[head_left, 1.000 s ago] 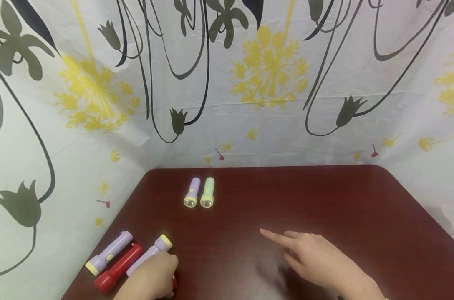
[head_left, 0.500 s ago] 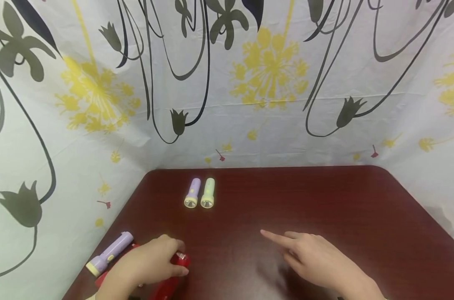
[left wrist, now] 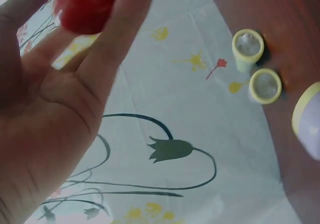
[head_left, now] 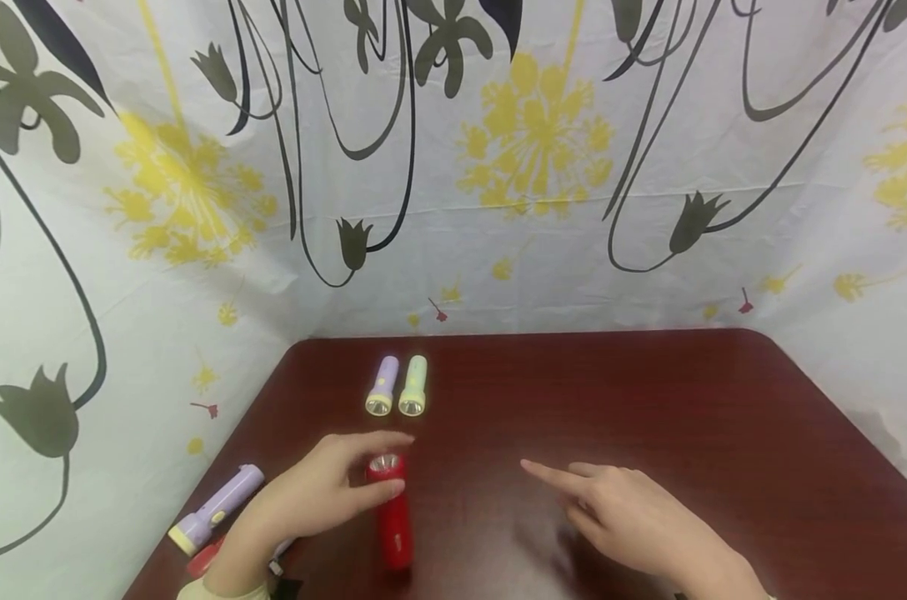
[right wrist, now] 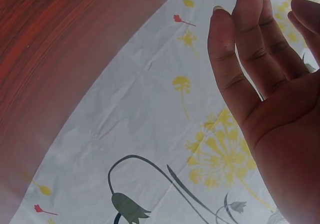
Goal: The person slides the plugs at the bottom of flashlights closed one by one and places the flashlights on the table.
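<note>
Bright red flashlight [head_left: 395, 529] in the person's left hand [head_left: 326, 492], pinched near its lens end, thumb on the near side and fingers reaching past the far side. The lens tips up and away from the person, and the body runs back toward them. Honestly can't tell if its bottom end touches the table or hangs just above it.

The right hand [head_left: 626, 512] is off to the side with nothing in it, index finger stretched out toward the middle of the table, the others loosely bent.

Moving out from there, a cream sleeve [head_left: 224, 590] sits at the left wrist. Past that forearm there's a second red flashlight [head_left: 204, 560], mostly hidden, plus a little pale purple bit [head_left: 283, 548] poking out by the wrist, too covered to make out. A larger purple flashlight [head_left: 217, 510] with a yellow rim lies slanted near the table's left edge.

Farther back, a small purple flashlight [head_left: 383, 379] and a small green flashlight [head_left: 416, 377] are just beside each other, lenses toward the person. All of it's on a dark reddish-brown table [head_left: 611, 392], with a white floral cloth [head_left: 611, 300] hanging behind and along the sides.
</note>
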`<state>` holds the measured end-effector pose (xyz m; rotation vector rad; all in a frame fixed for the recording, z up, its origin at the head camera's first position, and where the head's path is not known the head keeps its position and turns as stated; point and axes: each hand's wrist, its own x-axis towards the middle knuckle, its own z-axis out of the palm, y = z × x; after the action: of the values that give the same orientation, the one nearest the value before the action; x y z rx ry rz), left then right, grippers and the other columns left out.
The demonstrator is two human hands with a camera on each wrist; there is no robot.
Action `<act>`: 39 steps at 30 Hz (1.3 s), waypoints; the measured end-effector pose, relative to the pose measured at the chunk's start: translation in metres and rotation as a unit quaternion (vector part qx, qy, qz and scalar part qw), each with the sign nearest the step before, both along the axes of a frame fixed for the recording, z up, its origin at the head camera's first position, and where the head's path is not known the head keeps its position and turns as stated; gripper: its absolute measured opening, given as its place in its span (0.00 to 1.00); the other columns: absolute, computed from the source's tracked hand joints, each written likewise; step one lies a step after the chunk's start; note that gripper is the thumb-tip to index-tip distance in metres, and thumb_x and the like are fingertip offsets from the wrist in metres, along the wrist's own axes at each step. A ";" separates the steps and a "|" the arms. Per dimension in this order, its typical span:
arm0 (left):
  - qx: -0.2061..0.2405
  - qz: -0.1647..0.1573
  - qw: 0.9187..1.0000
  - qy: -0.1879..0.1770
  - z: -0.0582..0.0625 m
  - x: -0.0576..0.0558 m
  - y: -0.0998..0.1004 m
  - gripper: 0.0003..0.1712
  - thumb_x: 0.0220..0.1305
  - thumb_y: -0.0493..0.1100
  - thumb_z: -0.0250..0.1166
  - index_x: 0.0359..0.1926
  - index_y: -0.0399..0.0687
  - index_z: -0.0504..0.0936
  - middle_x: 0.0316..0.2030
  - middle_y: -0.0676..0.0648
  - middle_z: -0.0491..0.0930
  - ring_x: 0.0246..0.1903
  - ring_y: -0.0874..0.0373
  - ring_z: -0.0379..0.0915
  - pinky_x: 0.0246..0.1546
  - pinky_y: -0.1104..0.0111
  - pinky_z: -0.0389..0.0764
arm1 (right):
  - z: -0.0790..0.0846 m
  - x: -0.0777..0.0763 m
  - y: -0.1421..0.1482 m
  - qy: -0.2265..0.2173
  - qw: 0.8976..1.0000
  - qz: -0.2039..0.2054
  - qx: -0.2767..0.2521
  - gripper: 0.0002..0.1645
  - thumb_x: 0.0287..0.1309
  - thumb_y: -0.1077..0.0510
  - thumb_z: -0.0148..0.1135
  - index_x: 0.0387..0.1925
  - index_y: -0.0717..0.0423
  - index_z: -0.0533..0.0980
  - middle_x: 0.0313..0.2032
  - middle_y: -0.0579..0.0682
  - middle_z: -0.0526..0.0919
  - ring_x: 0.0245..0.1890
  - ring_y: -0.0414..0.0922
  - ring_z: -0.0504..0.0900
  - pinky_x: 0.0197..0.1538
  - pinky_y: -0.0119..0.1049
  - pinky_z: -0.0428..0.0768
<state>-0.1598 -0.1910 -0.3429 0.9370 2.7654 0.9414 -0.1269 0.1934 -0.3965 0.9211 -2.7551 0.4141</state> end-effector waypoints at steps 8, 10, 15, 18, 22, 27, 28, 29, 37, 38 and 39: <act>0.253 0.147 0.947 -0.135 -0.009 -0.006 0.015 0.16 0.74 0.45 0.68 0.58 0.47 0.81 0.51 0.38 0.82 0.38 0.55 0.87 0.42 0.58 0.92 | 0.001 -0.001 -0.001 0.002 1.000 0.000 0.008 0.46 0.61 0.60 0.69 0.75 0.21 0.69 0.32 0.28 0.74 0.29 0.27 0.68 0.36 0.33 0.76; 0.306 0.167 0.922 -0.167 -0.010 -0.008 0.020 0.16 0.74 0.43 0.68 0.57 0.43 0.77 0.52 0.36 0.79 0.41 0.50 0.87 0.43 0.54 0.92 | 0.001 0.000 -0.001 0.001 1.000 -0.001 0.008 0.47 0.61 0.61 0.69 0.76 0.21 0.68 0.32 0.28 0.74 0.28 0.27 0.68 0.35 0.32 0.75; 0.366 0.170 0.886 -0.227 -0.015 -0.010 0.032 0.18 0.73 0.42 0.68 0.56 0.40 0.74 0.57 0.37 0.76 0.49 0.47 0.85 0.46 0.51 0.91 | 0.005 0.001 -0.004 -0.003 1.000 0.004 -0.005 0.51 0.60 0.62 0.68 0.79 0.23 0.64 0.32 0.27 0.76 0.25 0.28 0.64 0.34 0.28 0.71; 0.392 0.152 0.869 -0.261 -0.019 -0.010 0.040 0.18 0.73 0.44 0.69 0.55 0.40 0.74 0.57 0.39 0.75 0.51 0.48 0.83 0.47 0.50 0.91 | 0.008 0.002 -0.007 -0.001 1.000 0.013 -0.018 0.53 0.61 0.62 0.68 0.81 0.26 0.61 0.26 0.26 0.72 0.21 0.28 0.58 0.31 0.26 0.69; 0.433 0.113 0.850 -0.278 -0.020 -0.008 0.052 0.13 0.75 0.42 0.66 0.53 0.41 0.75 0.54 0.42 0.75 0.52 0.47 0.81 0.47 0.51 0.91 | 0.012 0.003 -0.010 -0.005 0.999 0.018 -0.038 0.55 0.62 0.61 0.69 0.83 0.27 0.56 0.20 0.27 0.57 0.16 0.27 0.50 0.25 0.24 0.65; 0.473 0.104 0.819 -0.309 -0.020 -0.007 0.068 0.08 0.77 0.41 0.62 0.51 0.46 0.74 0.56 0.43 0.73 0.54 0.46 0.78 0.48 0.55 0.91 | 0.013 0.005 -0.012 -0.013 0.997 0.019 -0.068 0.57 0.65 0.58 0.71 0.85 0.33 0.51 0.21 0.27 0.62 0.18 0.26 0.58 0.28 0.24 0.68; 0.476 0.104 0.814 -0.316 -0.020 -0.007 0.071 0.08 0.78 0.42 0.61 0.51 0.46 0.73 0.56 0.42 0.73 0.52 0.47 0.79 0.48 0.56 0.91 | 0.013 0.006 -0.012 -0.012 0.997 0.022 -0.077 0.57 0.65 0.58 0.71 0.86 0.35 0.50 0.22 0.27 0.64 0.19 0.25 0.61 0.29 0.23 0.69; 0.474 0.102 0.813 -0.323 -0.021 -0.006 0.075 0.08 0.79 0.43 0.59 0.52 0.46 0.72 0.56 0.42 0.73 0.50 0.47 0.80 0.47 0.58 0.90 | 0.014 0.006 -0.013 -0.014 0.996 0.025 -0.085 0.57 0.66 0.58 0.71 0.86 0.36 0.49 0.23 0.27 0.66 0.20 0.24 0.63 0.29 0.23 0.70; 0.349 0.091 0.892 -0.273 -0.026 -0.005 0.088 0.22 0.69 0.51 0.72 0.55 0.45 0.75 0.47 0.42 0.79 0.40 0.50 0.78 0.40 0.63 0.84 | 0.023 0.005 -0.017 0.005 0.989 0.050 -0.143 0.58 0.65 0.61 0.72 0.86 0.44 0.48 0.34 0.27 0.78 0.30 0.22 0.73 0.34 0.22 0.76; 0.332 0.101 0.903 -0.253 -0.027 -0.005 0.089 0.24 0.65 0.52 0.75 0.53 0.46 0.76 0.47 0.42 0.80 0.41 0.50 0.79 0.40 0.62 0.86 | 0.024 0.005 -0.017 0.010 0.988 0.051 -0.144 0.58 0.64 0.62 0.72 0.86 0.44 0.49 0.34 0.27 0.78 0.31 0.22 0.74 0.35 0.22 0.76; 0.313 0.112 0.914 -0.231 -0.026 -0.005 0.088 0.26 0.61 0.53 0.78 0.52 0.47 0.78 0.47 0.43 0.82 0.43 0.50 0.80 0.40 0.61 0.87 | 0.025 0.005 -0.016 0.017 0.988 0.052 -0.143 0.58 0.64 0.62 0.72 0.86 0.44 0.50 0.35 0.27 0.79 0.32 0.22 0.75 0.36 0.22 0.77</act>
<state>-0.1645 -0.1027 -0.3692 0.3499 2.2119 1.8696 -0.1219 0.1771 -0.3713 0.9876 -2.5349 0.7806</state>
